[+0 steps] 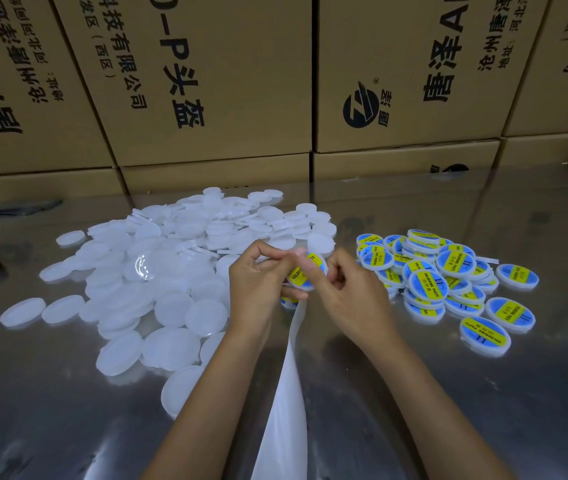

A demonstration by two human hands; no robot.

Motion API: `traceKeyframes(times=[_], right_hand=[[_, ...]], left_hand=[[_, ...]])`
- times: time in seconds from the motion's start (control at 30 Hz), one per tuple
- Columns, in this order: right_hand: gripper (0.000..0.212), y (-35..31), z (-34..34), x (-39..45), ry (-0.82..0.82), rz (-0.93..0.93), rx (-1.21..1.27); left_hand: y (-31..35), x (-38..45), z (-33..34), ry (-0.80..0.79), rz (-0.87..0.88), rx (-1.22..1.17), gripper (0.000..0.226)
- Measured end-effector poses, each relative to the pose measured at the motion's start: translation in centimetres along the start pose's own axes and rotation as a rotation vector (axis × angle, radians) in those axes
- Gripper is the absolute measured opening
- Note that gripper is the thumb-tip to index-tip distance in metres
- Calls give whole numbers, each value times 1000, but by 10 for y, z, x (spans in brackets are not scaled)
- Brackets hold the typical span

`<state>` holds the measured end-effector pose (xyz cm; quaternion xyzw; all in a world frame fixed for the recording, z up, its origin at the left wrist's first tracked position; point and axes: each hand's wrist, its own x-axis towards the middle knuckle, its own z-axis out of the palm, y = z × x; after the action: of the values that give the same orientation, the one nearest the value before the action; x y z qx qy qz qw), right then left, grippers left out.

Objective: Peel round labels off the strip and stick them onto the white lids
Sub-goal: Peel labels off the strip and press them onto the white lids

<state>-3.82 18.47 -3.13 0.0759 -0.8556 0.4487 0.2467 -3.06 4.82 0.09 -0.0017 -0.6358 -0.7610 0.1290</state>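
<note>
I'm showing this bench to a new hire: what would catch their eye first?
Probably the two hands at centre, the left hand and right hand pinching a blue-and-yellow label, with the white strip trailing toward the camera. Next, the heap of plain white lids to the left and the bright labelled lids piled to the right.

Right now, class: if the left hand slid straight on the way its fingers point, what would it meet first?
Probably the right hand: the left hand points rightward at it across the labelled lid they hold. Depth is unclear.
</note>
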Motion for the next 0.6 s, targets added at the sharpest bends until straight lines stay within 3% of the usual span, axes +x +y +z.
traceKeyframes(times=[0.27, 0.43, 0.6], right_hand=[[68, 1, -1, -1, 39, -50, -185], [60, 3, -3, 0, 58, -48, -159], [55, 6, -6, 4, 128, 20, -48]], left_hand=[[2, -2, 4, 45, -11, 65, 30], [0, -1, 1, -84, -17, 56, 11], [-2, 1, -1, -309, -57, 27, 34]])
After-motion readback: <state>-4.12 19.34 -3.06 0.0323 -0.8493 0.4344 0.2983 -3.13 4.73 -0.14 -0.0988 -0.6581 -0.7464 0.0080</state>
